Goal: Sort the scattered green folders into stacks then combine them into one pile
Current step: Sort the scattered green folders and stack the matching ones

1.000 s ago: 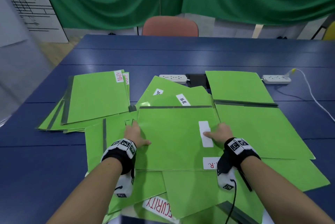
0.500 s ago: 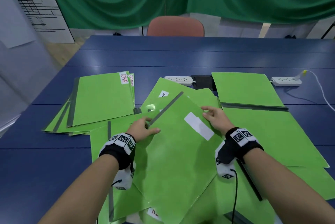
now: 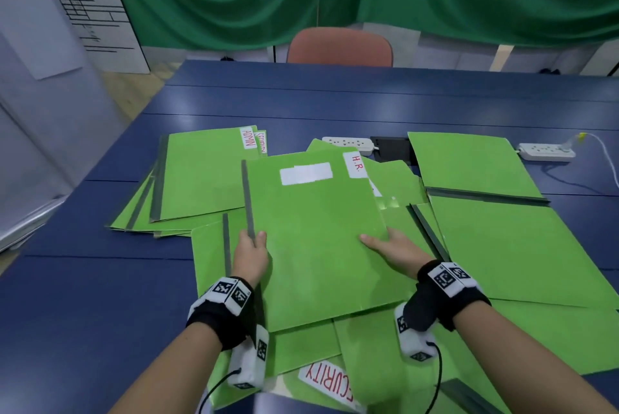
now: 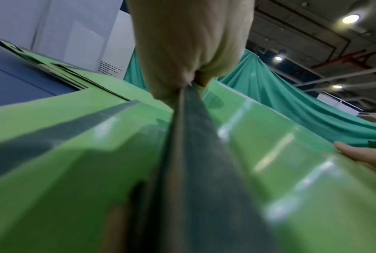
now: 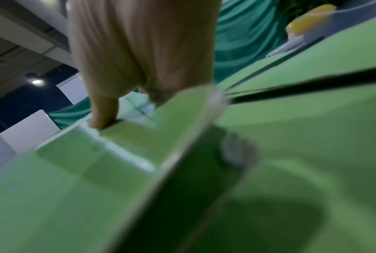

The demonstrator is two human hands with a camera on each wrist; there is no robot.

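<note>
I hold one green folder (image 3: 321, 232) with both hands above the scattered pile. It has a dark spine along its left edge, a blank white label and an "H.R." tab at its far end. My left hand (image 3: 253, 246) pinches the spine near the close corner, and the left wrist view shows the left hand (image 4: 189, 80) closed on that spine (image 4: 195, 154). My right hand (image 3: 382, 242) grips the folder's right edge, thumb on top and fingers hidden beneath. In the right wrist view the right thumb (image 5: 102, 118) presses on the cover (image 5: 63, 188).
A stack topped by an "ADMIN" folder (image 3: 201, 175) lies at the left. More folders (image 3: 469, 165) spread to the right, and a "SECURITY" folder (image 3: 328, 383) lies near me. Two power strips (image 3: 348, 144) (image 3: 546, 151) sit behind on the blue table (image 3: 335, 95), with a chair (image 3: 338, 46) beyond.
The folder has turned from lying crosswise to lengthwise, its spine swinging round to the left. Both hands slid to its near side edges and now hold it there.
</note>
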